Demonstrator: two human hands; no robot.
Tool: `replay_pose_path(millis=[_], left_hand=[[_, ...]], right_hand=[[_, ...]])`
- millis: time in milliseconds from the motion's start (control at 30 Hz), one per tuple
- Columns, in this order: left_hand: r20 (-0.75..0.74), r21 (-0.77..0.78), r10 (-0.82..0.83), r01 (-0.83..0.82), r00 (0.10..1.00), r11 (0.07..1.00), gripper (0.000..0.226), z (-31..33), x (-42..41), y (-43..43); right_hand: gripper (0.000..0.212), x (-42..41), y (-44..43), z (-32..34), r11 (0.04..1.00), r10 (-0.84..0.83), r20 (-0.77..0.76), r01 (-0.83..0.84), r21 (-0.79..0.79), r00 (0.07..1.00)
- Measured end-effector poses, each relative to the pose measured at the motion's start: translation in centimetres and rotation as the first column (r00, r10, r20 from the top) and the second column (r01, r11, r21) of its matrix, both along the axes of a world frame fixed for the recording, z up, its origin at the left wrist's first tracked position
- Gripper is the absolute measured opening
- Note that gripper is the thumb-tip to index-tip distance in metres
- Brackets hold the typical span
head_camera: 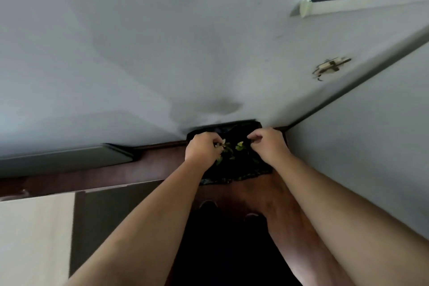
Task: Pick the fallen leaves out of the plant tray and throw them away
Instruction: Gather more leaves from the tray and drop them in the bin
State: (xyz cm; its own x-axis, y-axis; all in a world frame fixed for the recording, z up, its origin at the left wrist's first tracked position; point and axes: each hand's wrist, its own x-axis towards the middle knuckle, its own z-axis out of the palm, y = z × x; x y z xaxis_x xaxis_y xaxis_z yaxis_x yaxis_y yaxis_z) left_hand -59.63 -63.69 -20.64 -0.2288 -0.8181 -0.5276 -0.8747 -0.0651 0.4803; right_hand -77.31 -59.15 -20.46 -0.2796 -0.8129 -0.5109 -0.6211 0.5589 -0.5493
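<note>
Leaves [226, 146], green and yellowish, bunched at the left hand [203, 150] over a black bin bag [243, 169] on the floor, hard against the far wall [162, 42] in the corner.

Head view: both arms stretched forward and down, both hands over the mouth of the bag. Left grip curled around a small clutch of leaves, a few tips poking out below the fingers. One more yellow-green leaf [239, 145] between the two hands, over the dark inside of the bag; falling or resting, cannot tell. Right hand [267, 144] with fingers bent into a narrow pinch at the bag's far right edge; holding the plastic or just emptied, too blurred to say. No plant tray anywhere in sight. Brown floor [162, 165] around the bag, a pale tabletop [34, 227] at near left, dark shoes [207, 204] below.

Step in hand, by judgement: the throwing away, with picking apparently done for this handful. Next move calling for the left fingers to spread wide over the opening, so every leaf drops inside and none slides down the outside of the slack plastic; right hand best used keeping the rim open. A check of the floor for strays afterwards, then a look back at the tray for any remainder.
</note>
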Motion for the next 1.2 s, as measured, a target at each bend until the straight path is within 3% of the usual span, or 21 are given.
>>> replay_pose_path(millis=[300, 500, 667, 800, 933, 1067, 1200], left_hand=[[0.042, -0.037, -0.014, 0.015, 0.999, 0.999, 0.020, 5.0, 0.8, -1.1], [0.050, -0.224, 0.126, -0.112, 0.991, 0.968, 0.021, 13.7, 4.3, 0.2], [0.058, -0.385, 0.350, -0.302, 0.935, 0.872, 0.022, 21.2, 11.9, 5.7], [0.047, -0.459, 0.575, -0.493, 0.817, 0.739, 0.021, 24.9, 19.9, 13.9], [0.050, -0.480, 0.804, -0.691, 0.593, 0.540, 0.019, 27.0, 27.7, 25.4], [0.080, -0.463, 0.925, -0.808, 0.372, 0.365, 0.019, 27.5, 33.0, 37.2], [0.126, -0.437, 0.968, -0.863, 0.219, 0.252, 0.020, 26.7, 37.1, 47.9]], right_hand=[[0.017, -0.3, -1.9, 4.6, 0.998, 0.037, -0.005, -0.037, -0.059, 0.999], [0.018, 3.2, -3.6, 12.7, 0.948, 0.235, -0.009, -0.231, -0.218, 0.972], [0.017, 11.1, -3.5, 19.7, 0.822, 0.464, -0.061, -0.455, -0.342, 0.884], [0.014, 20.8, 0.1, 23.8, 0.642, 0.676, -0.092, -0.646, -0.413, 0.731], [0.014, 31.2, 7.5, 25.9, 0.359, 0.882, -0.128, -0.823, -0.441, 0.454], [0.015, 39.4, 16.0, 26.8, 0.112, 0.972, -0.139, -0.894, -0.433, 0.189], [0.014, 46.0, 24.1, 26.7, -0.068, 0.990, -0.139, -0.910, -0.409, -0.012]])
